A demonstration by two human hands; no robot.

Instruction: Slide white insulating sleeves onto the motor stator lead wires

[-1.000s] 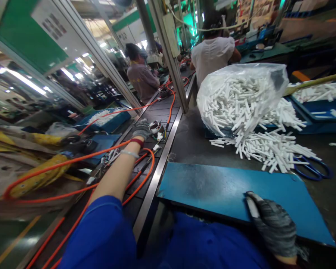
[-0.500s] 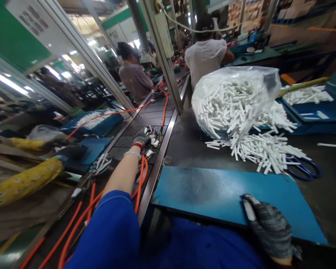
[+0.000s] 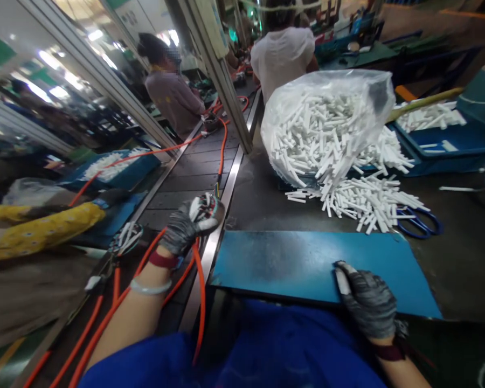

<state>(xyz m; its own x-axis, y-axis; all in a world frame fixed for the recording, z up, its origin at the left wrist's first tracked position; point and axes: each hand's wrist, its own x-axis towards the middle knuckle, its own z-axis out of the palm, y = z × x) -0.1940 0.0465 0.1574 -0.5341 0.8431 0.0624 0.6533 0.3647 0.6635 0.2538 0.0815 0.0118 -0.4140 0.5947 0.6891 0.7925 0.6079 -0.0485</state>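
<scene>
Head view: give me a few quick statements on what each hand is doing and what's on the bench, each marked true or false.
1. The left hand grips a wired part with an orange cable attached. True.
2. The right hand holds the scissors. False: it rests on the blue board; the scissors lie apart by the white sticks.
3. White sticks spill from a clear plastic bag. True.
4. Both hands are bare. False: both wear grey gloves.
</scene>
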